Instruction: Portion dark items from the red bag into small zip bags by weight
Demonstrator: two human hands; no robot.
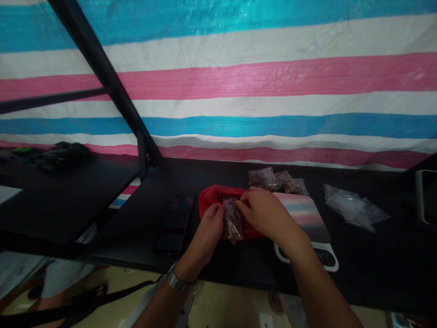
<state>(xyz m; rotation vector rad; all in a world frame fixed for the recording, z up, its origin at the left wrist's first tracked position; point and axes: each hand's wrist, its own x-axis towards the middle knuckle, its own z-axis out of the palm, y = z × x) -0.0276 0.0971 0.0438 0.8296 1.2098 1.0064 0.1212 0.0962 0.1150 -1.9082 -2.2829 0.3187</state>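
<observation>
Between my two hands hangs a small clear zip bag [232, 222] with brown dried bits in it. My left hand [212, 223] pinches its upper left edge, and my right hand [261, 210] pinches its upper right edge. Behind the zip bag a red plastic bag [209, 197] lies open on the black table, with dark brown stuff partly showing inside. Right of my right hand is a kitchen scale [305, 214] with a shiny plate and a white front. Several filled zip bags [262, 178] lie just behind the scale.
Flat clear plastic bags [353, 207] lie on the table to the right of the scale. A dark phone-like slab [175, 223] is left of my left hand. Black metal bars [119, 100] slope down at the left, before a striped tarp [273, 77]. A dark-framed object [426, 196] stands at the right edge.
</observation>
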